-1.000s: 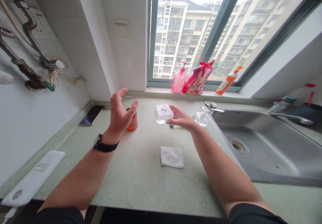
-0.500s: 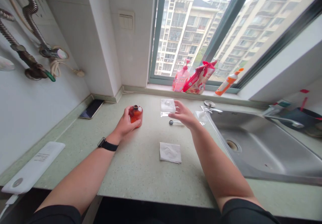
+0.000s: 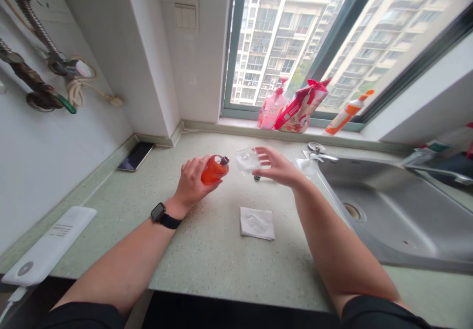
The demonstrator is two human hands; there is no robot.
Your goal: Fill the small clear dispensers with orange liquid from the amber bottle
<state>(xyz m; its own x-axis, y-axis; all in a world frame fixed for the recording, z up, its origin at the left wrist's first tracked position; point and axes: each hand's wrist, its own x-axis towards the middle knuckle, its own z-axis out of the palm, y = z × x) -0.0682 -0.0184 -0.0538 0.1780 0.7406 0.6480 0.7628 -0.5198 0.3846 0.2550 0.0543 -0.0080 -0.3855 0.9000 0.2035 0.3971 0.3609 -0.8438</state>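
At the center of the frame, your left hand has its fingers wrapped around an orange-red bottle, tilted so that its dark neck points right, toward a clear square container just beside it, the two apart. Your right hand, right of center, reaches in from the far side of the container, its fingers spread along the right edge; whether they grip it or merely steady it, you cannot tell from this view. A small dark round piece shows beneath your right thumb, the rest of it hidden.

Below center, a folded white tissue lies on the pale green table. A black watch circles your left wrist. A phone lies at middle left, and a long white device at lower left. A steel sink fills the right side, with another clear object at its near left corner, partly behind your right wrist. A pink pump bottle stands on the windowsill, upper right of center.
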